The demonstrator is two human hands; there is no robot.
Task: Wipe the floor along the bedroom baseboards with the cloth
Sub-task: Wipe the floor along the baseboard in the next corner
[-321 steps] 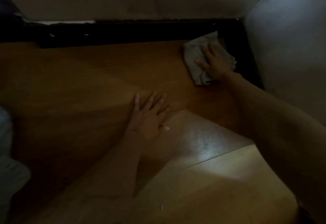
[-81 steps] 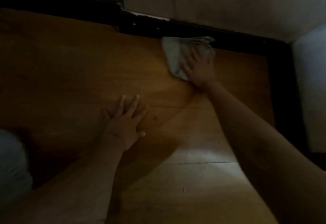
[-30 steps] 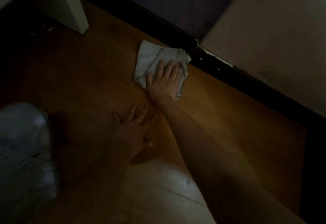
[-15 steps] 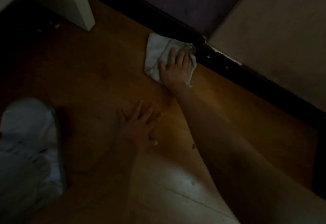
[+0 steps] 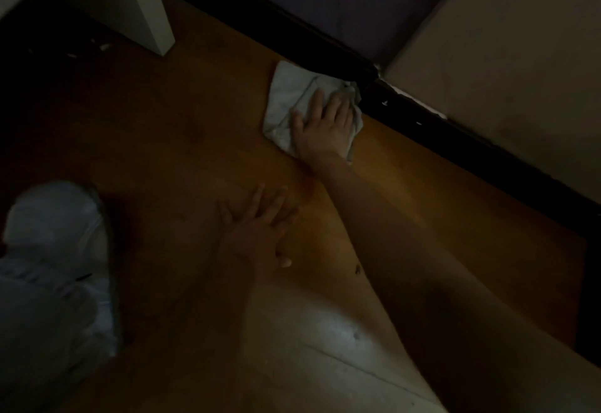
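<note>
The right hand (image 5: 325, 125) lies flat on the cloth (image 5: 291, 100), fingers straight and slightly spread, palm pressing it onto the wooden floor (image 5: 182, 126); nothing is pinched, the hand just bears down. The cloth is a pale, crumpled rag, bunched in loose folds, with its far edge touching the dark baseboard (image 5: 422, 120) close to where two wall sections meet. It looks soft, thin and light, so it will probably ruck up or slide out from under the palm if pushed only at one edge; the best hold seems to be what is shown here, a broad flat palm over the middle with the fingertips reaching toward the baseboard side, so the leading edge is driven into the seam between floor and board. The smooth, glossy planks should let it glide easily. Nearer the body, the left hand (image 5: 257, 233) rests open on the floor with fingers spread, holding nothing and apparently propping the person's weight. Further left a knee in light trousers (image 5: 55, 256) is down on the boards. Beyond it, at the upper left, stands a white furniture leg (image 5: 153, 12) with a few pale scraps in the shadow beside it. The scene is dim, so fine detail of the cloth is hard to read.
</note>
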